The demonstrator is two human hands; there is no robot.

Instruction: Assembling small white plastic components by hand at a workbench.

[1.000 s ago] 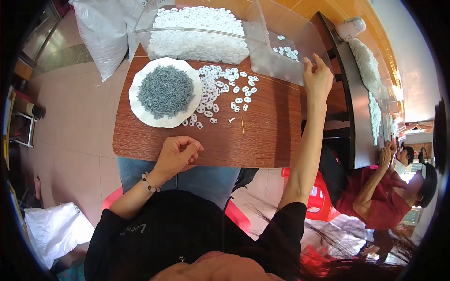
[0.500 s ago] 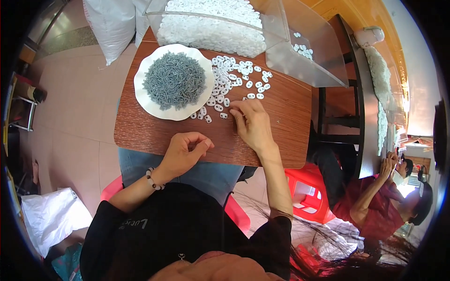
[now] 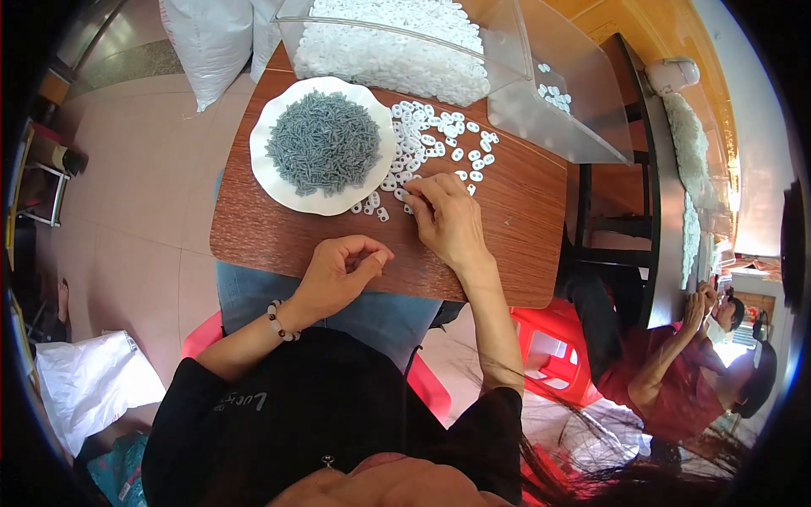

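My right hand reaches over the brown wood-grain table. Its thumb and fingers close on a small white oval plastic piece with two holes at the near edge of a loose scatter of such pieces. My left hand hovers at the table's near edge, fingers curled and thumb against the index finger; whatever sits in that pinch is too small to make out. Left of the scatter stands a white wavy-rimmed dish heaped with short grey-blue rod-like pieces.
A clear bin full of white pieces stands at the table's back, beside another clear bin holding a few. White sacks rest on the floor behind. At right, a co-worker in dark red sits at a dark table near a red stool.
My right hand has shifted left onto the near edge of the white pieces, its fingertips now closing over one. The left hand stays curled in nearly the same place. The view has shifted slightly.
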